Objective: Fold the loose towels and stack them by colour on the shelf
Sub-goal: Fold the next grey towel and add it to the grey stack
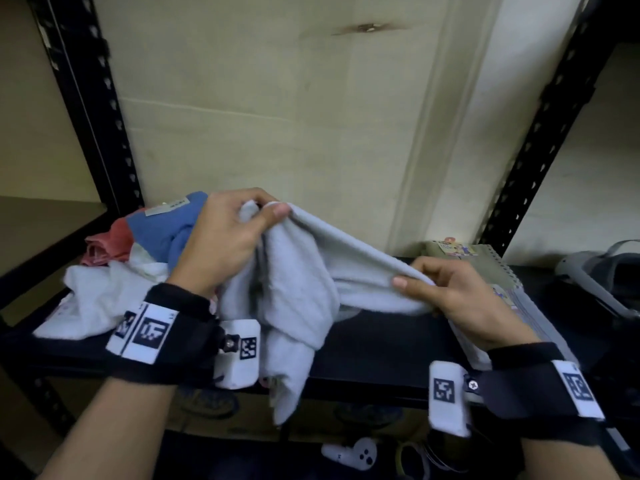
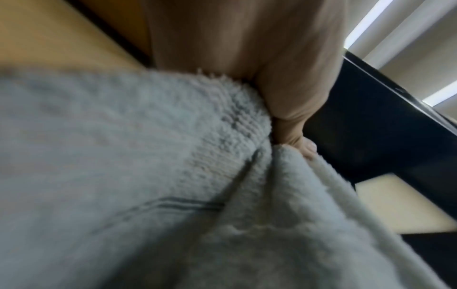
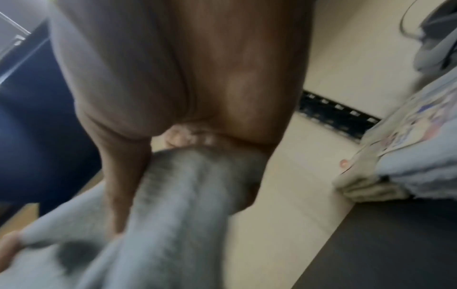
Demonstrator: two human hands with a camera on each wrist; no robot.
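Both the left hand (image 1: 221, 237) and the right hand (image 1: 450, 292) are clamped on a pale grey towel (image 1: 298, 292), stretched above the black shelf (image 1: 381, 341). Loose blue, red and white towels (image 1: 114, 268) lie far left; a beige wall (image 1: 277, 98) stands behind.

A storeroom: black slotted metal shelving (image 1: 540, 140) against a bare wall (image 1: 277, 98).

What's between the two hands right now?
A taut span of the grey towel, pinched by left hand and right hand; head view.
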